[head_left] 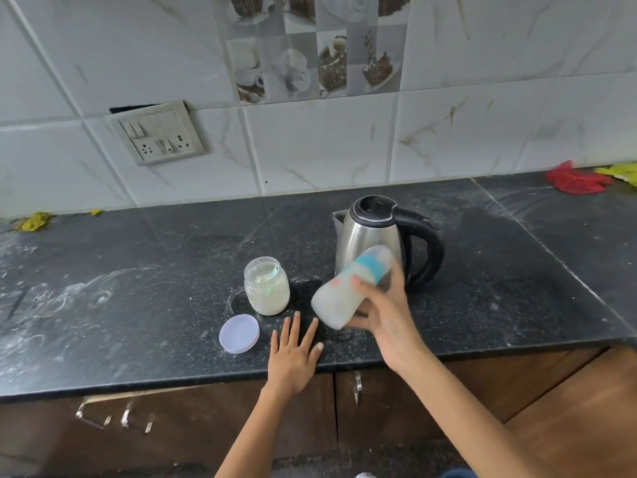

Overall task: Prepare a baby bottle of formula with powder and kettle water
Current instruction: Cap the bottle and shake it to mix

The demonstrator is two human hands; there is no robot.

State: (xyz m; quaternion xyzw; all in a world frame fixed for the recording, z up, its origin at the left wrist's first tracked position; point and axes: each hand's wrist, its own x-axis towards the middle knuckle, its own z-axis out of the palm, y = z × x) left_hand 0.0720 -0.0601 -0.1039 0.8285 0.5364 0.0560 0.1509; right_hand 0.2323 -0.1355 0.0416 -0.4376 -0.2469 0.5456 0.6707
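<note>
Before the kettle (374, 236), our right hand (386, 315) holds fingers clamped on the tilted, blurred bottle (348, 288), milky white with a teal collar; our left hand (293, 353) lies spread flat.

Single head-worn wide-angle view, looking forward and down from standing height onto the table (138, 305), close enough that both forearms enter from the bottom edge. Tiled wall (482, 98) fills the upper half; straight lines bow outward.
</note>
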